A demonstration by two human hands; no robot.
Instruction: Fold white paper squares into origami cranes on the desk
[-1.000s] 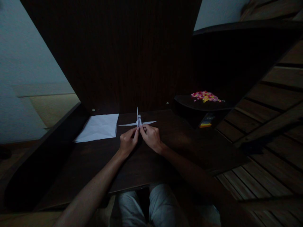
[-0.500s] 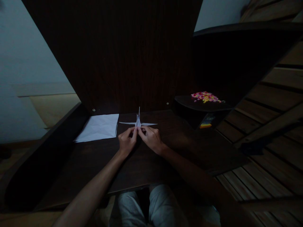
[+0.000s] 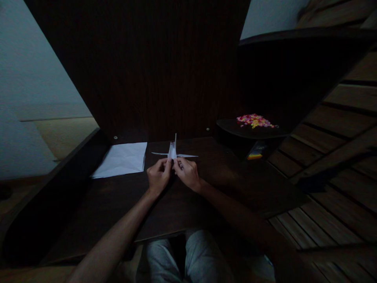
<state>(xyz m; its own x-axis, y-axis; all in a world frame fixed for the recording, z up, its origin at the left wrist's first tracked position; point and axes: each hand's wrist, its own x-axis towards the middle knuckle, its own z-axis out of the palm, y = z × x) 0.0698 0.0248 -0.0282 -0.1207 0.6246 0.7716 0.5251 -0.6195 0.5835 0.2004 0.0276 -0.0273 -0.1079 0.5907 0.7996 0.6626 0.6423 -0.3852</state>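
A white folded paper figure (image 3: 172, 150) is held just above the dark desk, with a thin point rising at its far end and narrow points sticking out to both sides. My left hand (image 3: 158, 173) pinches its near left edge between thumb and fingers. On the opposite edge my right hand (image 3: 187, 173) pinches it in the same way. The two thumbs are close together, and the paper between them is spread into a small hollow. The part of the paper beneath my fingers is hidden.
White paper sheets (image 3: 122, 158) lie stacked on the desk (image 3: 176, 212) at left. At right, a small corner shelf (image 3: 235, 127) bears a heap of pink, red and yellow bits (image 3: 255, 120). Below it stands a box with a coloured stripe (image 3: 255, 155). A dark panel (image 3: 153, 78) rises behind.
The gap between my thumbs has widened a little, and the paper's middle is spread more open. The figure has shifted slightly right, its upright point along with it.
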